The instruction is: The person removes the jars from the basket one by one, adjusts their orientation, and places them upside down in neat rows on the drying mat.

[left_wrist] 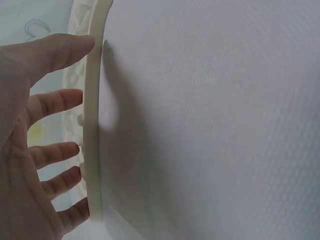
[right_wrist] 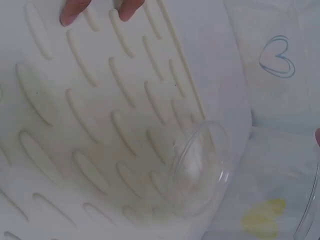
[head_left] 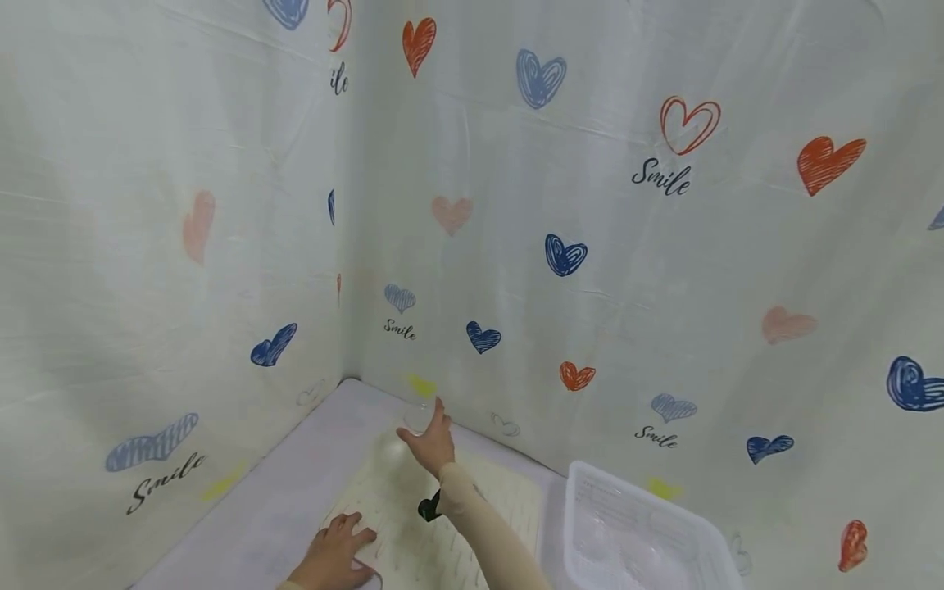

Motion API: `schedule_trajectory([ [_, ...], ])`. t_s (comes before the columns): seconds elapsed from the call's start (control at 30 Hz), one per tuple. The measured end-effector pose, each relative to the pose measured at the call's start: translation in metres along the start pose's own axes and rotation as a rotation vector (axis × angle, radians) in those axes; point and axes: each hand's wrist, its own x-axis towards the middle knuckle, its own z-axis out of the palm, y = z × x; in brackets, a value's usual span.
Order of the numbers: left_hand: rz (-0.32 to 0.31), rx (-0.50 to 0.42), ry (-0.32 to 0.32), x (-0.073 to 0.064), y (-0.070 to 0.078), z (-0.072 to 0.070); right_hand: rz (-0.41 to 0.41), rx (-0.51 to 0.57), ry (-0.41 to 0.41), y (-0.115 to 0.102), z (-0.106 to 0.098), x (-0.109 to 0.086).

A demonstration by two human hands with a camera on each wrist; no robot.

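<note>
A cream mat [head_left: 398, 500] with rows of slanted oval ridges lies on the white table. My left hand [head_left: 335, 553] is at its near left edge. In the left wrist view, its spread, nearly straight fingers [left_wrist: 55, 102] and thumb rest against the mat's rim [left_wrist: 92, 130]. Over the far end, my right hand [head_left: 431, 442] has thumb and index finger spread around a clear round dish [head_left: 417, 419]. In the right wrist view one fingertip [right_wrist: 318, 136] meets a clear curved rim [right_wrist: 307, 205]. Another clear round dish [right_wrist: 200, 170] sits by the mat's far edge.
A white plastic basket [head_left: 649, 533] stands on the right side of the table. Pale curtains [head_left: 501, 229] printed with hearts close in the left and far sides, meeting in a corner. A black object [head_left: 429, 506] shows at the right wrist.
</note>
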Motion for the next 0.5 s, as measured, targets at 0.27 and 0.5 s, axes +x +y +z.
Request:
schedule_trajectory([
  [0.27, 0.005, 0.014, 0.023, 0.002, 0.003, 0.002, -0.006, -0.038, -0.023, 0.013, 0.009, 0.002],
  [0.5, -0.007, 0.063, 0.040, 0.003, 0.002, 0.000, -0.003, -0.055, -0.068, 0.018, 0.015, 0.003],
])
